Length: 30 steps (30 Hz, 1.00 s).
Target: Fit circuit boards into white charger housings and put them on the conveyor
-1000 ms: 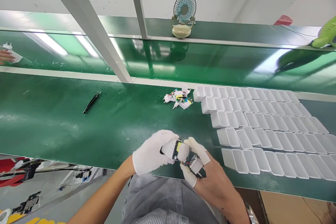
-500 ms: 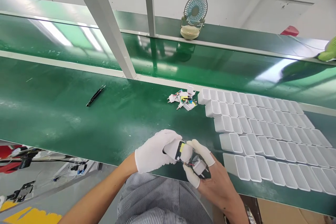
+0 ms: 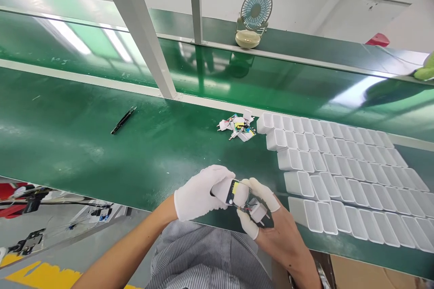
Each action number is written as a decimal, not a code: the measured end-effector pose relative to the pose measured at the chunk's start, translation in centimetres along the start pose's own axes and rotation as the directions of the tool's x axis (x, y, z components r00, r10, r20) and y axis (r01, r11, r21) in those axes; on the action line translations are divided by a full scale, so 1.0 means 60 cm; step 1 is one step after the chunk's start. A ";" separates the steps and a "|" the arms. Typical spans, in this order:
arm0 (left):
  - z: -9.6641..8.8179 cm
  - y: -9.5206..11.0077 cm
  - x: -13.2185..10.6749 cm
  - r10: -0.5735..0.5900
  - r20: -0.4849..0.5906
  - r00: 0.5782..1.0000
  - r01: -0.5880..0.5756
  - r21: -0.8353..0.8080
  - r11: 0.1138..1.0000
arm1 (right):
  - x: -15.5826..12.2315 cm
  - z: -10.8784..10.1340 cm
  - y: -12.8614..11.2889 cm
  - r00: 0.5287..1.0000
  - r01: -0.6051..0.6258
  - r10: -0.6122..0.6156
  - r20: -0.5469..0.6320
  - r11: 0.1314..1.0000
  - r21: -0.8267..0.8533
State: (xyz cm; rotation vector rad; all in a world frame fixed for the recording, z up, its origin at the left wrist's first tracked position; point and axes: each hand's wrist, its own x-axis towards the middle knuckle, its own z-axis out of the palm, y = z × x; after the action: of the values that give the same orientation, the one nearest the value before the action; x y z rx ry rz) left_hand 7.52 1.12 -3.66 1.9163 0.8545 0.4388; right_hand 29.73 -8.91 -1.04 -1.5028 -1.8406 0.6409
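My left hand (image 3: 198, 193), in a white glove, is closed round a white charger casing (image 3: 222, 189) above the near edge of the green belt. My right hand (image 3: 267, 221), with white finger cots on the fingertips, pinches a small circuit board with a white plug piece (image 3: 252, 207) against the casing's open end. The two hands touch at the part. Rows of empty white casings (image 3: 339, 176) lie just to the right of my hands.
A small heap of boards and plug pieces (image 3: 237, 127) lies beyond my hands. Black tweezers (image 3: 123, 120) rest on the belt (image 3: 68, 135) at the left. A desk fan (image 3: 252, 18) stands on the far shelf. White frame posts (image 3: 142, 36) rise from the belt's far rail.
Both hands keep their grip on the casing and board, with only slight shifts. The view has tilted a little, so the scene sits slightly higher and to the right.
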 end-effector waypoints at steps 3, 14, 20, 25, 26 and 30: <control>-0.001 0.003 -0.002 0.012 -0.019 1.000 -0.012 0.013 1.000 | 0.000 0.001 -0.004 1.000 -0.015 0.015 0.004 1.000 0.016; -0.008 0.013 0.001 -0.027 -0.008 1.000 0.027 0.046 0.999 | 0.011 -0.001 -0.011 1.000 0.012 -0.011 0.026 1.000 -0.028; -0.006 0.005 0.000 -0.025 -0.019 1.000 0.026 0.038 0.999 | 0.014 0.003 -0.013 0.999 -0.005 0.009 0.043 0.996 -0.093; -0.005 0.009 0.002 -0.049 -0.036 0.998 0.050 0.045 0.998 | 0.021 -0.006 -0.006 0.996 -0.012 0.019 0.088 0.996 -0.084; -0.005 0.011 0.001 -0.053 -0.038 0.998 0.054 0.046 0.997 | 0.022 -0.009 -0.005 0.994 -0.021 0.030 0.106 0.996 -0.082; -0.004 0.015 -0.001 -0.061 -0.053 0.997 0.063 0.035 0.997 | 0.020 -0.012 -0.006 0.994 0.009 0.001 0.107 0.995 -0.096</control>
State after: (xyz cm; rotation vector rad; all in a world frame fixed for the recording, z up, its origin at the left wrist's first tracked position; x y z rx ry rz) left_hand 7.66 0.96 -2.73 1.9135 0.9588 0.4395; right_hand 29.88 -7.83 -0.06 -1.5533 -1.9805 0.6497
